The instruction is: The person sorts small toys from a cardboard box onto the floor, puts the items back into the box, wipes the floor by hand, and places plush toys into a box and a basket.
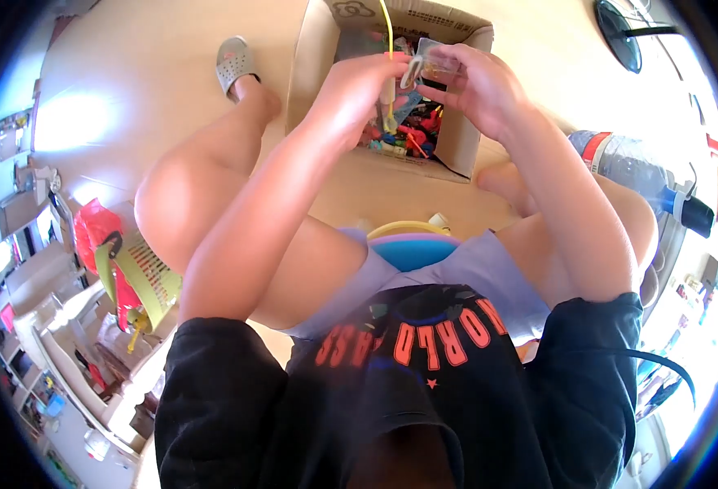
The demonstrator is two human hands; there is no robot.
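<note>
Both hands are raised close together over an open cardboard box [465,106] on the floor. My left hand [357,88] is closed round a thin yellow stick [389,28], which runs upward and down past the fingers. A small whitish looped piece [412,72] shows at its fingertips; its kind is unclear. My right hand [489,88] pinches a clear plastic piece [434,50] between thumb and fingers, right beside the looped piece. Whether the two pieces touch, I cannot tell. Below the hands, the box holds many small colourful plastic bits [416,140], partly hidden by the hands.
Blue and yellow round stool seats [412,254] are between my legs. A large clear water bottle [619,159] lies by my right knee. To the left are a green basket [149,273] and a red bag [98,228]. A black round base [619,37] stands at upper right.
</note>
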